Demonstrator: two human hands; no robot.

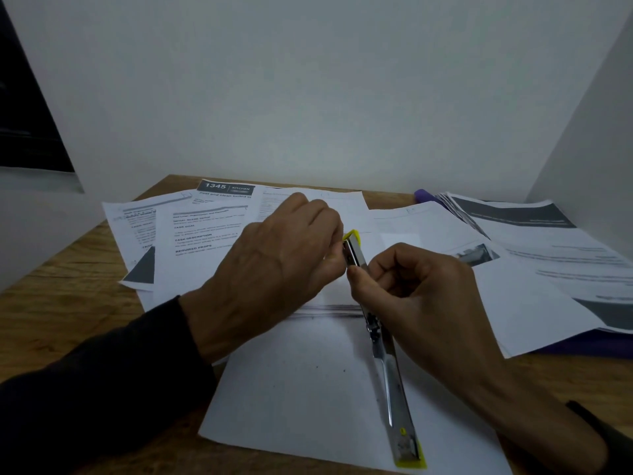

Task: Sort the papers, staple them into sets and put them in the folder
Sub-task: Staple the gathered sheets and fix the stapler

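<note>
The opened stapler [380, 323] is gripped by curled fingers of the right hand [431, 296]; its 12 o'clock tip is pinched by the left hand [277, 265], above papers [308, 389].

Dim, flat, greyish light leaves only soft shadows on the papers [308, 389], print is blurred, and the wide lens bends the wall [308, 80] edges.

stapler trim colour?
Yellow plastic trim on the stapler, at both ends of its chrome body; clearest in the head view.
</note>
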